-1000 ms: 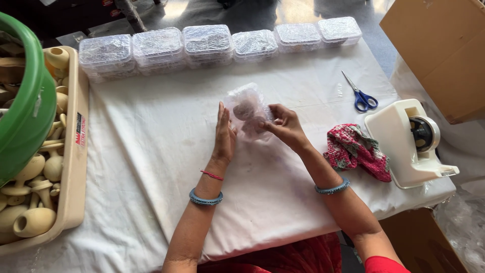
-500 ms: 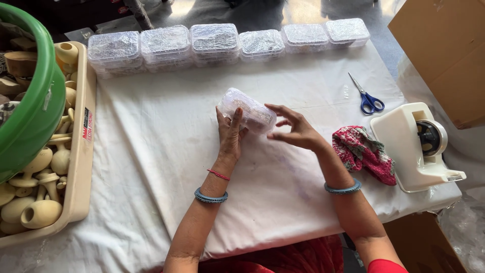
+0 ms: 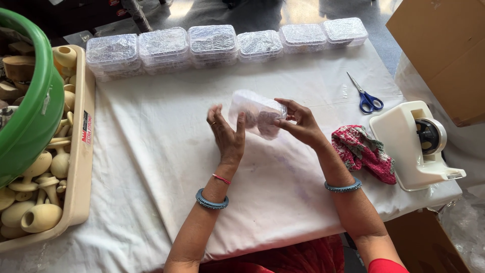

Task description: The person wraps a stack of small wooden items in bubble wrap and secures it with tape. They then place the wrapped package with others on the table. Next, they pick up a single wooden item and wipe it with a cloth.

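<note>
Here, a white cloth [image 3: 166,151] covers the table. At 9 o'clock sits 1 big green tub [image 3: 30,116] over 1 tan tray [image 3: 81,167] full of wooden pieces [image 3: 40,217]. At 2 o'clock stands 1 brown cardboard box [image 3: 444,45]. At 12 o'clock, 6 clear lidded boxes [image 3: 212,43] sit in 1 row along the far edge. At 3 o'clock rests 1 cream tape holder [image 3: 411,146], with 1 red patterned cloth [image 3: 364,151] just beside it. Blue-handled scissors [image 3: 366,96], 1 pair, lie at 2 o'clock.

In the middle, held up off the cloth, is 1 small bundle wrapped in clear plastic [image 3: 256,114]. The right hand [image 3: 300,121] grips its right end, fingers curled around it. The left hand [image 3: 227,136] is open and flat, its fingers [image 3: 237,126] spread and just beside the bundle's left end; I cannot tell if they touch it.

Half a second ago the left hand was pressed up against the bundle. Now it has pulled back a little, and the bundle has tipped more toward 4 o'clock.
</note>
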